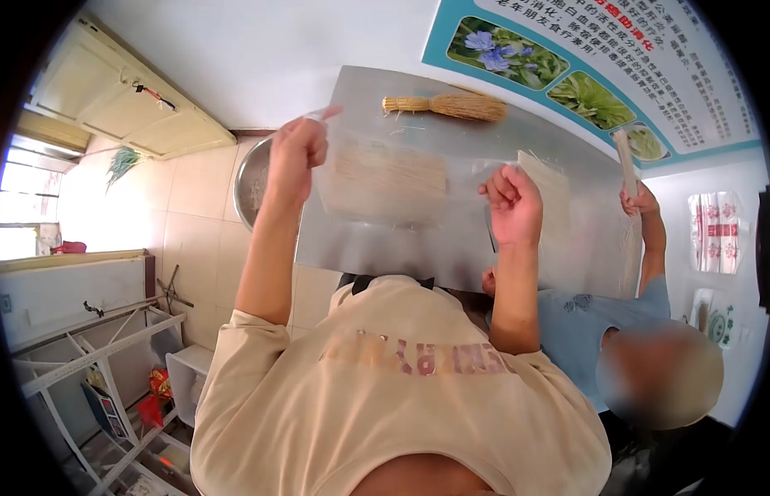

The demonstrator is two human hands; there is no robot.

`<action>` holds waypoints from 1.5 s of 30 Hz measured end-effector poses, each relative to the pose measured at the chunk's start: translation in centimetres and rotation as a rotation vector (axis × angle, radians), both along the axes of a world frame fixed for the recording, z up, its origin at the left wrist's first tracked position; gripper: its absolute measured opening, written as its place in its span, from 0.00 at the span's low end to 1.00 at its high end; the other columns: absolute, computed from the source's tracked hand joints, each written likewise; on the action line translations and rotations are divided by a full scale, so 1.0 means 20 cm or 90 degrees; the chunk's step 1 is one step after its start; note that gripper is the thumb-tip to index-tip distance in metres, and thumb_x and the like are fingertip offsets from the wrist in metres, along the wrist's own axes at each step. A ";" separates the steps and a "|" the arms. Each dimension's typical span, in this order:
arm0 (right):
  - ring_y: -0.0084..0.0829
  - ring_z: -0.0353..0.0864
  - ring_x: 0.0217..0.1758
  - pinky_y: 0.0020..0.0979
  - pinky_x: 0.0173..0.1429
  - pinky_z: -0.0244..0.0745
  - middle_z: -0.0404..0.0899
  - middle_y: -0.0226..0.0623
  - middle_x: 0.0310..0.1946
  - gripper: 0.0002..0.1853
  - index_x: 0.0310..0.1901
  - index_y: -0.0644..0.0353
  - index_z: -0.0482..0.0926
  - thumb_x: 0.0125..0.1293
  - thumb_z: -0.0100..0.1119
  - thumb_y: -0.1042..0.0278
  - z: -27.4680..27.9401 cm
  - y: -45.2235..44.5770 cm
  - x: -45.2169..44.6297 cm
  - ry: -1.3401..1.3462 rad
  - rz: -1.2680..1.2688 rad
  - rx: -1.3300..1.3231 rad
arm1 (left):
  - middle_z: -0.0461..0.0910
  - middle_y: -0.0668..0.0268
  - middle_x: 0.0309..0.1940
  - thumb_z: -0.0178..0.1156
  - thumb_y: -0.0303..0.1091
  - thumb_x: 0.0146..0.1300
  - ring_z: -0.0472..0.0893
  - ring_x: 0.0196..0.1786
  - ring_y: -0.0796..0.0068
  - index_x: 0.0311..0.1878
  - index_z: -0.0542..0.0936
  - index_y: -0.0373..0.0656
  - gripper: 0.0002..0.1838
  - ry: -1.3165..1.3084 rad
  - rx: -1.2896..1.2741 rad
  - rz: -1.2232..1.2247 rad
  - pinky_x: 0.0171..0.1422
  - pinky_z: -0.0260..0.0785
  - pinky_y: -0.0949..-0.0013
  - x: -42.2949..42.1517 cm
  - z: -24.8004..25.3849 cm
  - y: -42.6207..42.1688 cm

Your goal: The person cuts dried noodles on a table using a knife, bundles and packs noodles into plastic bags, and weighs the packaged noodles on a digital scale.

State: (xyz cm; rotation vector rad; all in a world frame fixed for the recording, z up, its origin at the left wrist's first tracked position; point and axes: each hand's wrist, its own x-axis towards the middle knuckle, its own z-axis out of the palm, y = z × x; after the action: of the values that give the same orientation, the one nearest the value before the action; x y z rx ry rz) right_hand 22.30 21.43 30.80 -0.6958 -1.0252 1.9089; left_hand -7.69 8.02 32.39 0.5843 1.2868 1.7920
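My left hand (296,157) is raised over the left edge of the metal table (377,248), its index finger stretched out and the other fingers curled. My right hand (515,202) is raised over the table's middle with its fingers curled in. Whatever either hand holds is too thin or hidden to make out. Between them lies a flat layer of pale thin strands (389,174). A thin dark object (491,230) shows just left of my right hand. Another pale bundle (549,186) lies beyond it to the right.
A straw brush (459,106) lies at the table's far side. At the right, a co-worker's hand (641,201) holds a pale strand bundle (626,157). A metal bowl (251,186) stands left of the table. A white shelf rack (71,376) is at lower left.
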 end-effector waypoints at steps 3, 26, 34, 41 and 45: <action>0.20 0.53 0.21 0.32 0.37 0.65 0.54 0.22 0.18 0.19 0.22 0.51 0.57 0.67 0.56 0.68 -0.04 -0.07 0.18 0.005 -0.078 -0.034 | 0.57 0.79 0.16 0.51 0.26 0.61 0.52 0.19 0.88 0.39 0.80 0.30 0.11 -0.053 -0.041 -0.052 0.26 0.47 0.78 0.16 -0.02 0.05; 0.27 0.67 0.33 0.35 0.49 0.67 0.71 0.26 0.27 0.05 0.40 0.57 0.77 0.67 0.58 0.67 -0.36 -0.40 1.13 0.166 -0.247 -0.293 | 0.62 0.78 0.21 0.50 0.24 0.58 0.60 0.24 0.84 0.74 0.64 0.29 0.36 -0.071 -0.178 -0.376 0.30 0.54 0.77 0.85 -0.29 0.06; 0.27 0.68 0.35 0.35 0.50 0.66 0.72 0.25 0.28 0.06 0.41 0.58 0.77 0.67 0.59 0.67 -0.41 -0.46 1.13 0.148 -0.283 -0.267 | 0.62 0.77 0.22 0.49 0.24 0.58 0.60 0.24 0.84 0.72 0.67 0.29 0.34 -0.106 -0.170 -0.364 0.31 0.54 0.77 0.84 -0.32 -0.09; 0.25 0.67 0.34 0.33 0.48 0.66 0.69 0.24 0.27 0.05 0.41 0.57 0.77 0.68 0.60 0.67 -0.45 -0.52 1.15 0.061 -0.331 -0.244 | 0.62 0.75 0.22 0.51 0.28 0.57 0.61 0.26 0.82 0.72 0.67 0.28 0.35 -0.109 -0.149 -0.422 0.33 0.55 0.75 0.75 -0.36 -0.12; 0.24 0.67 0.31 0.32 0.46 0.67 0.67 0.24 0.26 0.05 0.39 0.57 0.77 0.70 0.59 0.67 -0.44 -0.54 1.15 0.009 -0.298 -0.199 | 0.62 0.77 0.23 0.51 0.25 0.59 0.59 0.25 0.84 0.73 0.64 0.29 0.36 -0.119 -0.142 -0.472 0.32 0.53 0.76 0.71 -0.37 -0.13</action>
State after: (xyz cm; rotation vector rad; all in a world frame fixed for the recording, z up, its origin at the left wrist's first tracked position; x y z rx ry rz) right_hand 45.30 10.61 22.01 -0.9988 -0.4959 1.6638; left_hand 6.60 5.49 24.92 0.6407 0.9486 1.0475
